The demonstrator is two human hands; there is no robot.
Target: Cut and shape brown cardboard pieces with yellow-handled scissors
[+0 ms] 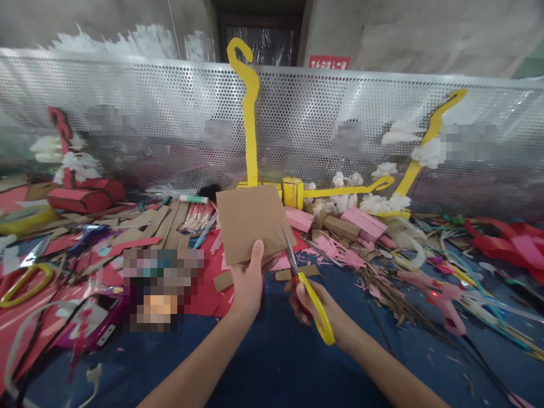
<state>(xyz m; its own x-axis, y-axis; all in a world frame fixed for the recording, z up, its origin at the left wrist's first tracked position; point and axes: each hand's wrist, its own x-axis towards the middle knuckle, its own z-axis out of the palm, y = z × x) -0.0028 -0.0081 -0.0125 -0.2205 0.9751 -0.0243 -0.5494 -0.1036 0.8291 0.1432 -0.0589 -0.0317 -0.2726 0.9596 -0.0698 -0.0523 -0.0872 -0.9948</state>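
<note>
Blue worktop (pixel 272 362), strewn with paper scraps. Brown cardboard square (pixel 250 222) is pinched at its lower edge by the left hand (pixel 249 280). Yellow-handled scissors (pixel 308 289) are gripped in the right hand (pixel 317 309), blades raised just beside the card's right edge.

cardboard sheet (pixel 250 222): 1 | scissors (pixel 308 289): 1 (yellow-handled) | hands: 2

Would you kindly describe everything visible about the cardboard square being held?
The cardboard square is plain brown, flat and unprinted, with fairly straight edges. It is held raised above the blue table, slightly tilted. The left hand pinches its lower edge, thumb on the near face. The scissors, yellow-handled in the right hand, have their blades at its lower right corner.
</note>
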